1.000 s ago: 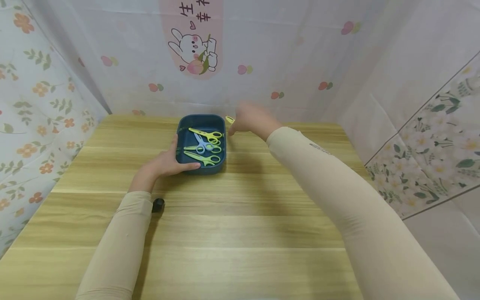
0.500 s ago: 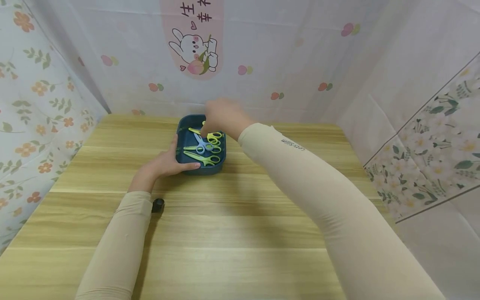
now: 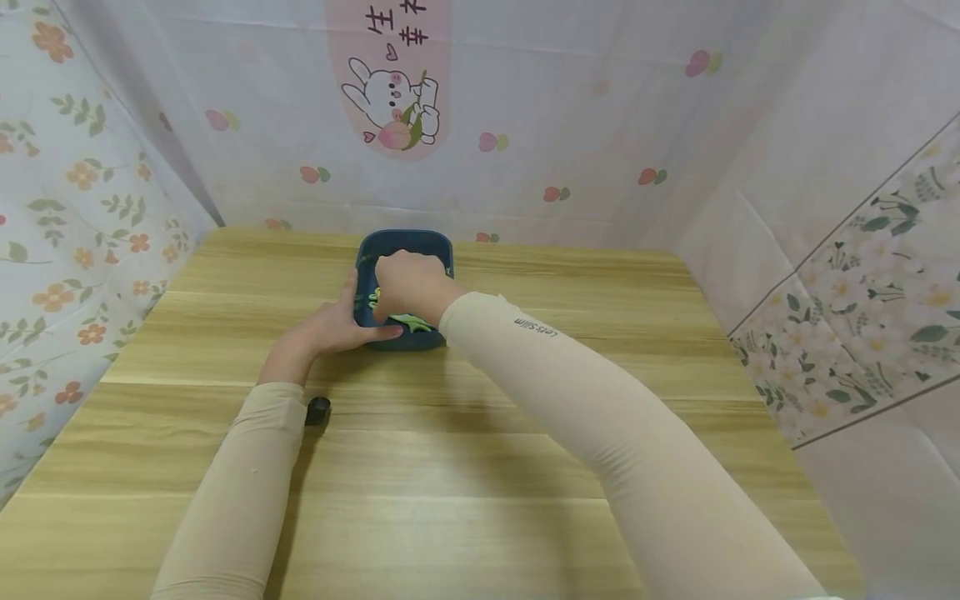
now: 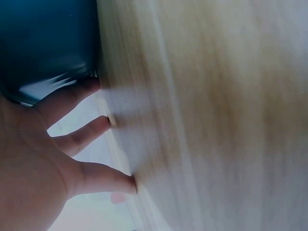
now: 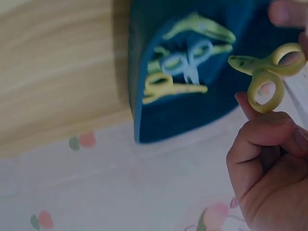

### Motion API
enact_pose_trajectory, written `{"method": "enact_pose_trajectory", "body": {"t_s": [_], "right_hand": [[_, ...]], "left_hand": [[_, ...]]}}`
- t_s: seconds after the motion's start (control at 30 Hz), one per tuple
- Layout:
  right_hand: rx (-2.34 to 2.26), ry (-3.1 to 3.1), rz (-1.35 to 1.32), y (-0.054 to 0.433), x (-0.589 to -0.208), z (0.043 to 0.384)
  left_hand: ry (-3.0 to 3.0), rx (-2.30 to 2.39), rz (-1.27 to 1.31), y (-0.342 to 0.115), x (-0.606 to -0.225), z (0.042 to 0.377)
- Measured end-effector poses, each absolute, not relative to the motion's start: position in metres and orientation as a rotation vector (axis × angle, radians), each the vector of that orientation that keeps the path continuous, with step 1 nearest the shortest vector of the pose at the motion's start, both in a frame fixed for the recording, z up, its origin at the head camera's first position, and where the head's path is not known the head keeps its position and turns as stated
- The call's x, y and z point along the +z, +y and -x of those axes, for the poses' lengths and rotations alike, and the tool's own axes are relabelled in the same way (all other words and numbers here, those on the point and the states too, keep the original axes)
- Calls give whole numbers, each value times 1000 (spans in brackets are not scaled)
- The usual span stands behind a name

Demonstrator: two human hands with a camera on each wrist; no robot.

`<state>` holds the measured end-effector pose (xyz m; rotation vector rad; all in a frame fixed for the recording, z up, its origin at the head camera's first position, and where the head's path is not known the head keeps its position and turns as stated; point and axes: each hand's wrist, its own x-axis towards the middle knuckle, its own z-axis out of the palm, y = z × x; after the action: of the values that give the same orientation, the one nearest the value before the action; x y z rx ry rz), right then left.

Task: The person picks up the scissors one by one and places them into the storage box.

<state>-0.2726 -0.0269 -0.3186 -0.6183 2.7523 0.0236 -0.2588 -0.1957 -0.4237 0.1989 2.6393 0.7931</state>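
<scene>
A dark blue plastic bin (image 3: 408,239) stands near the back of the table. My left hand (image 3: 333,325) rests against its left side, thumb along the front rim. In the left wrist view, this hand's fingers are spread and straight, tips at the tabletop. My right hand (image 3: 411,287) is over the bin and hides much of its inside. From the right wrist view, that hand (image 5: 264,168) holds yellow scissors (image 5: 260,65) by the handle loops. Inside the bin lie green scissors (image 5: 197,26), light blue scissors (image 5: 191,74) and another yellow pair (image 5: 185,88).
The wood-grain table (image 3: 465,467) runs toward me. Directly behind the bin hangs a white printed curtain (image 3: 585,125), with a floral cloth (image 3: 75,250) at the left. A small black object (image 3: 317,410) shows beside my left wrist.
My right hand has moved left and down with the yellow scissors, from beside the bin's right edge to over its inside. The left hand has stayed in place.
</scene>
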Motion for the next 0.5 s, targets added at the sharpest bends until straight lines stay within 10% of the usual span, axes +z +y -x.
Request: {"method": "enact_pose_trajectory", "body": {"t_s": [0.5], "right_hand": [[-69,2720,602,-24,-340,273]], "left_hand": [[2667,788,-203,-196,-428,261]]}}
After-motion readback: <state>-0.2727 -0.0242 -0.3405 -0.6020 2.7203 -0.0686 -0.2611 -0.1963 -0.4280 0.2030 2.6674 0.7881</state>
